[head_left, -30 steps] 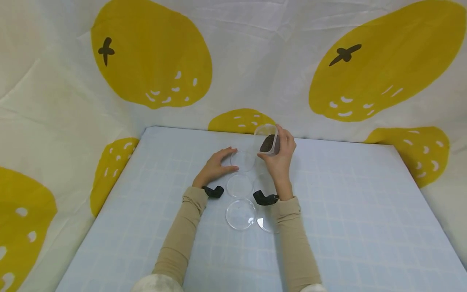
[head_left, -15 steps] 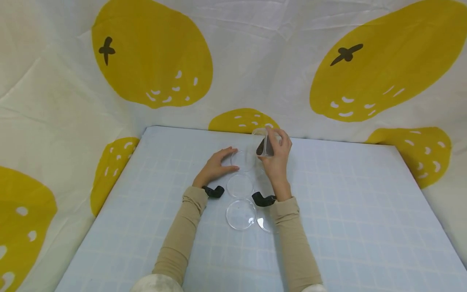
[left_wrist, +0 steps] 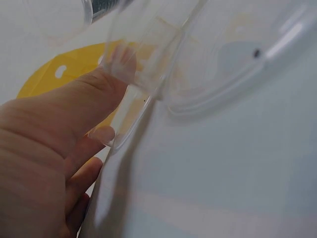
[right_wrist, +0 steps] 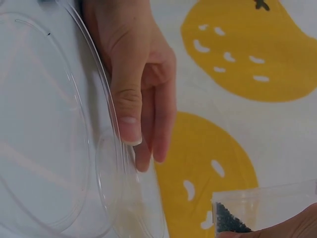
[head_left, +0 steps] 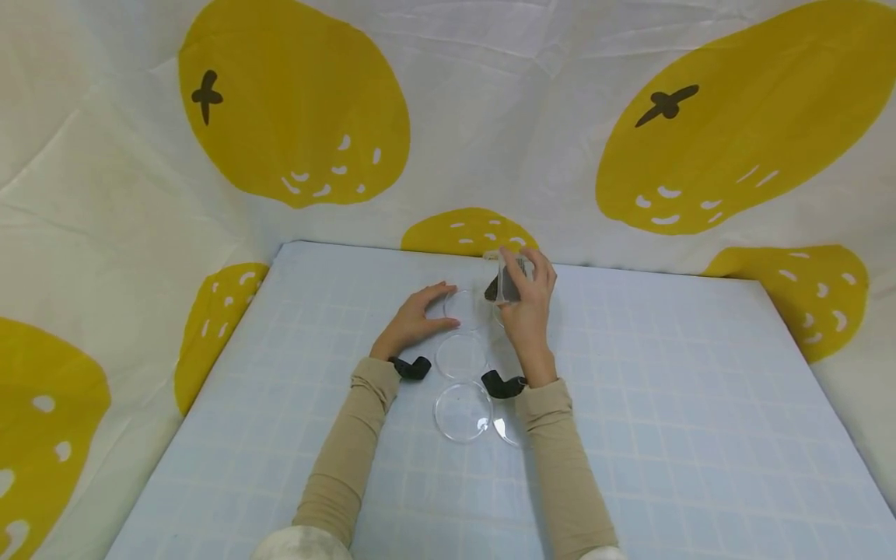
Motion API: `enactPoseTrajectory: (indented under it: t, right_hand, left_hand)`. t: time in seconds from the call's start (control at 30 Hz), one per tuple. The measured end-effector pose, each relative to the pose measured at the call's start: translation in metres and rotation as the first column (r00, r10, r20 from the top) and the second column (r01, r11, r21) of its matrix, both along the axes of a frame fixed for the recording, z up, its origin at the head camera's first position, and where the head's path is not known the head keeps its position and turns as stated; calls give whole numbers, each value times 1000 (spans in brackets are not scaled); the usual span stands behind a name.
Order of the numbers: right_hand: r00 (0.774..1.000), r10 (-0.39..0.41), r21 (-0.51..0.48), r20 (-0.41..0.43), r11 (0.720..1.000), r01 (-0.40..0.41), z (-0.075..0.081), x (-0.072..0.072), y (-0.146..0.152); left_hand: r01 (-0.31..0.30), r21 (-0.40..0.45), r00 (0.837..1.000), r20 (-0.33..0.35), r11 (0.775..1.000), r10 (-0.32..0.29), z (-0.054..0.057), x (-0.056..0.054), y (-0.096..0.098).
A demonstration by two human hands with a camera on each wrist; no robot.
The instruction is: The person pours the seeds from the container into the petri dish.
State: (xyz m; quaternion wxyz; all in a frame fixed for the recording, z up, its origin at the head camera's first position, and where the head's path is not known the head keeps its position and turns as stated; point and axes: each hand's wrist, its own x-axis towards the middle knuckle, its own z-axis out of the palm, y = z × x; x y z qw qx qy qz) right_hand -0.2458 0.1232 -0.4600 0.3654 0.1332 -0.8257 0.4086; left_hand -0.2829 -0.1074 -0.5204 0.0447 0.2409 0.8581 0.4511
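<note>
Right hand: fingers and thumb closed round a clear container, held up and tipped, mouth toward the left hand. Left hand: thumb and forefinger parted but curved about the rim of a round clear dish, seemingly steadying it. Contents of container: dark granules, gathered at the mouth end. Change noted: over the last second the right hand has shifted slightly toward the left hand and turned the container further over, its opening now facing away from the head camera; the left hand and its dish have kept their place. Reading: a pour appears to be starting; whether granules have left the container cannot be told. Also listed: a second clear dish, between the two wrists; a third clear dish, nearer the person than both hands; a fourth clear dish, partly hidden by the right forearm; a further rim, just under the right hand, mostly covered.
</note>
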Motion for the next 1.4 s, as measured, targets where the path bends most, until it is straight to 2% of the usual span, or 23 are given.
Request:
enactPoseTrajectory:
  t: [0.3,0.67,1.4]
  right_hand:
    - [1000,-12,27,-5,1000,13,0,1,0]
    - [998,1,43,-60,999,2,2,0,-2]
    - [998,-8,39,-65,999,10,2,1,-3]
  left_hand:
    - [2,10,1000,8,1000,-2,1,1,1]
    - [1,27,1000,-9,1000,-1,0,0,1]
    - [-8,26,1000,0,1000,8,1,2,2]
